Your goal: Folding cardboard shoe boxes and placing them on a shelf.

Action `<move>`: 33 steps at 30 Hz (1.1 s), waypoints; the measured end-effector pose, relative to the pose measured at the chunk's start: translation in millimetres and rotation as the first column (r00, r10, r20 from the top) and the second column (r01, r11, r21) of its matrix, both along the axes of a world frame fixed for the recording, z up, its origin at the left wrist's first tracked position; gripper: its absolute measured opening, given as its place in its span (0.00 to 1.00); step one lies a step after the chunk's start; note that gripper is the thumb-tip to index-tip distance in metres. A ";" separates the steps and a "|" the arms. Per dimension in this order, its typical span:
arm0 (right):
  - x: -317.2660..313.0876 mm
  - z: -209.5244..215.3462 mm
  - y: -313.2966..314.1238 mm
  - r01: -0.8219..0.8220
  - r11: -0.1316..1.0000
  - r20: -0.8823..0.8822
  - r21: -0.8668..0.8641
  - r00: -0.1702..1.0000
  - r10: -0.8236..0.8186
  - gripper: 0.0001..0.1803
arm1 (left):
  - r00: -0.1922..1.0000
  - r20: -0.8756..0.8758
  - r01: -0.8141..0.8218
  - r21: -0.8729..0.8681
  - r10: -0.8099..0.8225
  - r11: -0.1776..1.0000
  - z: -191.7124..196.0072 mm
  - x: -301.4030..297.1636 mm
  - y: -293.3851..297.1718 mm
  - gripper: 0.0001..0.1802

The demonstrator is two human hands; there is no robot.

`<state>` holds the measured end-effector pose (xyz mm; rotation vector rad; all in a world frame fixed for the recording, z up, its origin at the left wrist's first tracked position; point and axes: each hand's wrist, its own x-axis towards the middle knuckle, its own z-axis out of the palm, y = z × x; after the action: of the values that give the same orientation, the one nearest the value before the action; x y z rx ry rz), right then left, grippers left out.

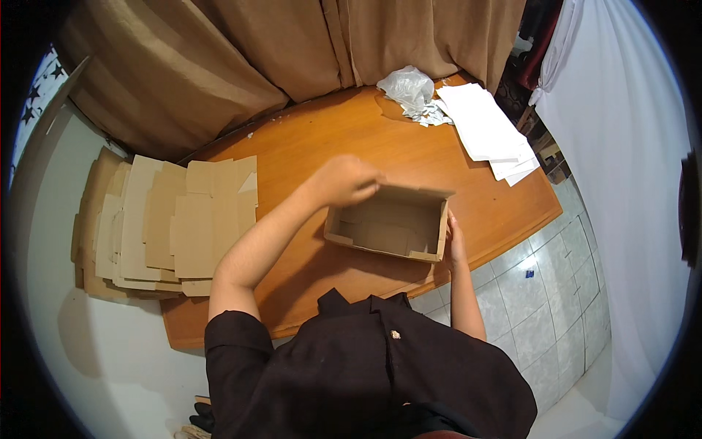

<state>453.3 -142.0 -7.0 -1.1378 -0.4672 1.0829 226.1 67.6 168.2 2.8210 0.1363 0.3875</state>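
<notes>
An open-topped brown cardboard box [387, 223] rests on the wooden table in front of me, and its inside is visible. My left hand [345, 181] is at the box's far left corner, slightly blurred. Its fingers are curled closed, with the fingertips at the far rim, pinching the edge there. Against the box's right wall lies my right hand [456, 238], steadying it; part of its fingers is hidden behind the cardboard. A flap sticks out at the far right corner.
A stack of flattened cardboard pieces [201, 212] covers the table's left end. At the far right are white sheets [482, 121] and a clear plastic bag [408, 89] beside small white pieces [431, 115]. Brown curtains [292, 44] hang behind the table [307, 143]; tiled floor [534, 300] lies right.
</notes>
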 end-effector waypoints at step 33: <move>-56.0 0.7 46.9 0.079 0.997 0.867 0.016 0.495 -0.053 0.27 | 0.783 0.351 -0.503 -0.128 0.513 0.855 -173.6 -131.5 -99.0 0.14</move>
<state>397.4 -95.2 -6.2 -1.6875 -1.2025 0.3382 94.7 -31.4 -5.5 2.5792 0.8238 1.0240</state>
